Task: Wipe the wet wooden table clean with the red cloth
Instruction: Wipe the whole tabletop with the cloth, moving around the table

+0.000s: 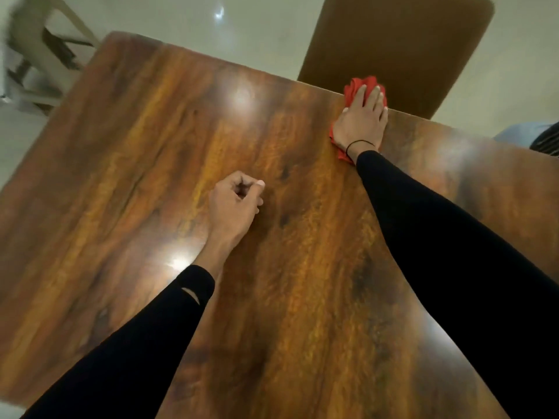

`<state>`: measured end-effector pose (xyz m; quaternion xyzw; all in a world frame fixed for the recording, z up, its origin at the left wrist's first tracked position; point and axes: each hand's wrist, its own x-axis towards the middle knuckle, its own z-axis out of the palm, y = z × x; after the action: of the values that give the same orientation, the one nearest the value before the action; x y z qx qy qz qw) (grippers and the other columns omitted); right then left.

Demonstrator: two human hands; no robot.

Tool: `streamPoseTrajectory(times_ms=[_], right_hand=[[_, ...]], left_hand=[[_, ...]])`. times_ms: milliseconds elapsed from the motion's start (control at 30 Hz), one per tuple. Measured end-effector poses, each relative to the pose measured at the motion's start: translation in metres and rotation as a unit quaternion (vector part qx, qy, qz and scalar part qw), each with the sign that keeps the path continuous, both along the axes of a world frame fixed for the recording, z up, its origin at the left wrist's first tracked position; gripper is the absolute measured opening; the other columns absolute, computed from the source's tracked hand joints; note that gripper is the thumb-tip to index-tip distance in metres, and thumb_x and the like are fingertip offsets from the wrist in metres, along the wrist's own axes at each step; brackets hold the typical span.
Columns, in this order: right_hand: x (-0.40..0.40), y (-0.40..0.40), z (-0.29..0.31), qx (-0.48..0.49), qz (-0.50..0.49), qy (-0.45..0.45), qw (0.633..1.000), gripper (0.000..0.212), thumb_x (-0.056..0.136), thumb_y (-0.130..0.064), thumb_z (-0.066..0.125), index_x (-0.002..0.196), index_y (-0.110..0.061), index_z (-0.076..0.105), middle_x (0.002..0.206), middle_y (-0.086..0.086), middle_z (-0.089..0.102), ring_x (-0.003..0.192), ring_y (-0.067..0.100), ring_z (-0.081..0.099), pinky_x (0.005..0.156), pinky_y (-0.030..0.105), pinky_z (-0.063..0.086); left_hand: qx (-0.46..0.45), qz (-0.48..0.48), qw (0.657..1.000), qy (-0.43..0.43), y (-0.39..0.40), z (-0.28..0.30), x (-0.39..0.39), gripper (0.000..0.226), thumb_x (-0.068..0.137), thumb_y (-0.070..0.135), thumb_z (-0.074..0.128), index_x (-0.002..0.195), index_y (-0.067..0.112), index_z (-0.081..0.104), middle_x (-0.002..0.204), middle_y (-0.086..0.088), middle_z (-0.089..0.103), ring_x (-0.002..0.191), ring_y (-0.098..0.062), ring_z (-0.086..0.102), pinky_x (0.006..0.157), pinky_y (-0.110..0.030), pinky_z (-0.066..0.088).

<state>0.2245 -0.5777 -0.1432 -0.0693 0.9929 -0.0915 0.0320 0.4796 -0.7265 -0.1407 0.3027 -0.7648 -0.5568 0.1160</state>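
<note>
Two arms in black sleeves reach out over the wooden table [145, 164]. The left sleeve [145, 337] has a small slit near the wrist. The table top is shiny brown wood, and bright spots of light shine on it.

The left hand [234, 204] is over the middle of the table. Its fingers are curled into a loose fist and there is nothing in it. I cannot tell if it touches the wood.

The right arm reaches much farther, up to the far edge of the table. There the right hand [363, 122] lies flat on the red cloth [358, 87], with its fingers spread and straight, pressing the cloth down. A thin black band [360, 143] goes round that wrist. The cloth is bunched up. It pokes out past the fingertips at the far edge and also beside the wrist.

Just past that edge stands a brown chair [396, 40]. The floor [257, 34] around it is pale and glossy. Beyond the far left corner of the table there is something pale and blurry.
</note>
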Motion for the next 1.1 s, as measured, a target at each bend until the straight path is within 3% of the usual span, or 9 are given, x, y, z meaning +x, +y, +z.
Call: streamPoseTrajectory(times_ms=[367, 633, 800, 1000, 1100], right_hand=[[0.023, -0.229, -0.010, -0.011, 0.090, 0.007, 0.996, 0.071, 0.114, -0.034, 0.033, 0.174, -0.006, 0.008, 0.180, 0.023, 0.005, 0.168, 0.038, 0.006, 0.136, 0.052, 0.008], [0.041, -0.367, -0.003, -0.019, 0.160, -0.004, 0.987, 0.072, 0.112, -0.031, 0.035, 0.174, -0.006, 0.007, 0.181, 0.022, 0.005, 0.169, 0.036, 0.004, 0.137, 0.051, 0.007], [0.054, -0.421, 0.003, -0.019, 0.204, -0.004, 0.979, 0.070, 0.113, -0.029, 0.036, 0.174, -0.008, 0.009, 0.181, 0.020, 0.007, 0.169, 0.035, 0.005, 0.137, 0.051, 0.008], [0.062, -0.450, 0.005, -0.011, 0.246, 0.001, 0.969, 0.069, 0.115, -0.031, 0.037, 0.174, -0.008, 0.010, 0.180, 0.019, 0.009, 0.169, 0.035, 0.006, 0.137, 0.051, 0.010], [0.060, -0.455, 0.005, -0.006, 0.265, 0.001, 0.964, 0.068, 0.114, -0.031, 0.038, 0.173, -0.009, 0.013, 0.180, 0.019, 0.012, 0.168, 0.036, 0.009, 0.137, 0.052, 0.011]], left_hand=[[-0.037, 0.089, 0.995, 0.000, -0.182, 0.003, 0.074, 0.019, 0.103, 0.019, 0.070, 0.091, 0.004, 0.073, 0.072, -0.007, 0.073, 0.059, -0.011, 0.066, 0.060, -0.025, 0.054], [-0.046, 0.066, 0.996, 0.029, -0.246, -0.005, 0.109, 0.018, 0.103, 0.023, 0.071, 0.086, 0.019, 0.073, 0.069, 0.003, 0.073, 0.064, -0.016, 0.071, 0.070, -0.050, 0.064], [-0.054, 0.034, 0.998, 0.024, -0.267, -0.007, 0.116, 0.016, 0.102, 0.026, 0.072, 0.087, 0.022, 0.074, 0.071, 0.002, 0.073, 0.068, -0.024, 0.072, 0.069, -0.053, 0.062], [-0.064, 0.021, 0.998, 0.017, -0.299, 0.009, 0.096, 0.016, 0.104, 0.020, 0.069, 0.095, 0.009, 0.074, 0.079, -0.010, 0.075, 0.075, -0.035, 0.073, 0.075, -0.055, 0.063], [-0.078, 0.036, 0.996, 0.019, -0.311, 0.016, 0.081, 0.019, 0.103, 0.022, 0.069, 0.093, 0.006, 0.074, 0.079, -0.008, 0.076, 0.075, -0.032, 0.074, 0.077, -0.051, 0.064]])
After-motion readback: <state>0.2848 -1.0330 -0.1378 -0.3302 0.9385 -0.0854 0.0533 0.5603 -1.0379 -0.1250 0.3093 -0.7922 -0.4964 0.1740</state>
